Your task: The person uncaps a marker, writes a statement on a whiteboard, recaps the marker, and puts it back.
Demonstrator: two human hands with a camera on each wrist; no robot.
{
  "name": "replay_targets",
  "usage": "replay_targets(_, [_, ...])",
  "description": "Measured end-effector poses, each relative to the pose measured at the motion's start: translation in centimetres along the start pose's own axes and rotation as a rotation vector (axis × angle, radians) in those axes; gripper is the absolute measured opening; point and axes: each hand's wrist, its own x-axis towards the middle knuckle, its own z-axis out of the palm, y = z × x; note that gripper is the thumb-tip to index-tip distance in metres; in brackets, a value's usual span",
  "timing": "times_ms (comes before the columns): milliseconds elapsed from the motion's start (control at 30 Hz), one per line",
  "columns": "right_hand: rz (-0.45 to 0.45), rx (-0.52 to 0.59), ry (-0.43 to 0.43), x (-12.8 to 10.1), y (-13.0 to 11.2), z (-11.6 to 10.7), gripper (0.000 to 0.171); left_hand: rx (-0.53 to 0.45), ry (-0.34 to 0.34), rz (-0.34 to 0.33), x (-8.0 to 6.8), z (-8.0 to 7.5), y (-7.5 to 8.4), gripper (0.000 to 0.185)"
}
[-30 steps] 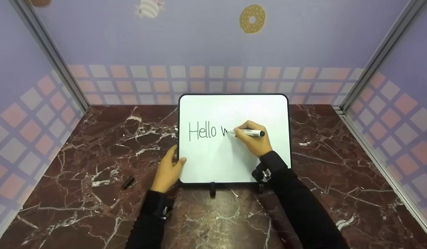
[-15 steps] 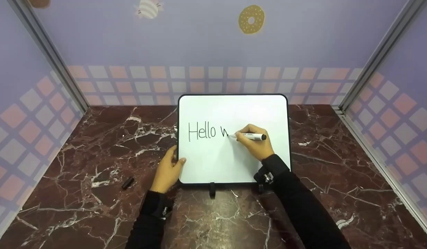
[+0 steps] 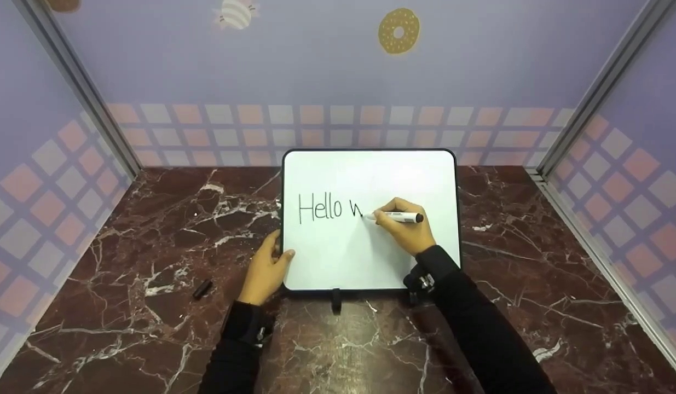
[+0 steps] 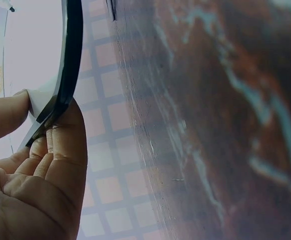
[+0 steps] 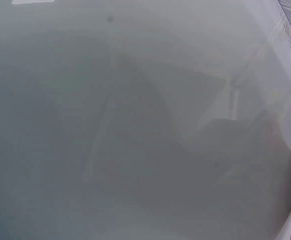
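With my left hand (image 3: 265, 269) gripping the lower left edge of the upright whiteboard (image 3: 338, 257) and my right hand (image 3: 408, 230) pinching the marker (image 3: 397, 217) at its centre, I judge heavy pressure could tip the whiteboard and smear "Hello w".
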Motion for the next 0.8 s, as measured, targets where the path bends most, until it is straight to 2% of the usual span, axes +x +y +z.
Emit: replay_targets(800, [0.035,0.016,0.015,1.7,-0.6,0.0,0.011,0.017,0.000,-0.010,-0.1,-0.2,0.1,0.061])
